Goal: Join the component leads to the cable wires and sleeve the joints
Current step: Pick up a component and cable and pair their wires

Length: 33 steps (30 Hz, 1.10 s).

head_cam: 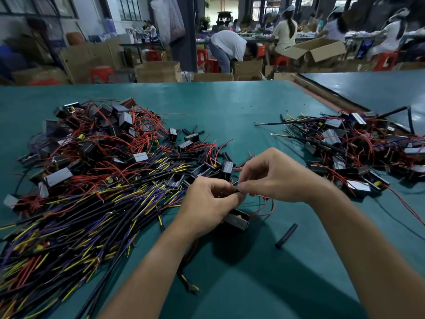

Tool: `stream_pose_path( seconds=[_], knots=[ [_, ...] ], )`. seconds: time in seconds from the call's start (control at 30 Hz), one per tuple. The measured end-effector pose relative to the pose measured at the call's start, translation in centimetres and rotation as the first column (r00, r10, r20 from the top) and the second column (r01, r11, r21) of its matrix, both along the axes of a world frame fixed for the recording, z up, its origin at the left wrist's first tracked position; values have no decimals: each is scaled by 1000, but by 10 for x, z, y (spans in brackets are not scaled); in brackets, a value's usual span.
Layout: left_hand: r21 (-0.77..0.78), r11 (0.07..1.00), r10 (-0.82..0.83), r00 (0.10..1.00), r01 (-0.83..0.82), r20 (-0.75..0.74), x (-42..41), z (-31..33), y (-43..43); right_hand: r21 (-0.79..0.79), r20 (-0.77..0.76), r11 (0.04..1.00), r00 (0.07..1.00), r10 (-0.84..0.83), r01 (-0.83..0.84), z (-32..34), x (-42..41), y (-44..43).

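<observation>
Red thin wire leads (272, 204) sit pinched between left grip (207, 201) and right grip (276, 178) above teal bench (230, 107); tight twisting first should help sleeving.

Green table top (230, 107) fills the foreground. A second table (368, 88) sits at an angle, far right. On the floor beyond are a cardboard box (158, 71) and an open box (319, 50). A red stool (102, 73) stands among them. A person (226, 46) bends over a box; a seated worker (286, 31) faces a far bench. A plastic bag (167, 17) hangs beside a dark pillar (184, 38). The background is blurred.
</observation>
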<state>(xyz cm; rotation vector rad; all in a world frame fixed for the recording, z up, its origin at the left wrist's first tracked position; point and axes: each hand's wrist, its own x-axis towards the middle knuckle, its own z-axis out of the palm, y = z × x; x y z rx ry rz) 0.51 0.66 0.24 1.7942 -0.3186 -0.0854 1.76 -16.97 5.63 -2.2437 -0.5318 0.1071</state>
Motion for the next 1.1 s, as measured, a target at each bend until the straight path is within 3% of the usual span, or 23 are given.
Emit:
stream_pose_path(
  seconds=[0.13, 0.33, 0.4, 0.47, 0.57, 0.7, 0.83, 0.93, 1.1],
  knots=[
    [0, 1000, 3, 998, -3, -55, 1, 1, 1, 111, -41, 994, 999, -3, 7, 3, 1, -3],
    [100, 995, 36, 998, -32, -43, -2, -2, -3, 107, -129, 994, 991, 44, -30, 2, 0, -5],
    [129, 990, 64, 998, -61, -15, 0, -3, -3, 262, -179, 963, 984, -12, 60, -4, 6, -6],
    [142, 988, 60, 997, -65, 41, 0, -4, -4, 382, -164, 885, 962, -220, 267, -16, 21, -4],
    [186, 979, 63, 991, -84, 116, -1, -4, -4, 170, 41, 874, 883, -468, 456, -33, 62, 8],
    [116, 992, 46, 998, -52, 53, 4, -8, -2, -196, 121, 889, 910, -397, 414, -33, 127, 25],
    [55, 998, 27, 1000, -28, 15, 3, -8, -2, -488, 160, 822, 956, -245, 292, -31, 171, 40],
    [62, 997, 34, 999, -34, 15, 4, -9, -2, -589, 194, 769, 967, -164, 249, -31, 186, 50],
    [-10, 1000, 2, 998, -2, -61, 3, -6, -2, -557, 262, 759, 939, -224, 337, -35, 181, 53]
  ],
)
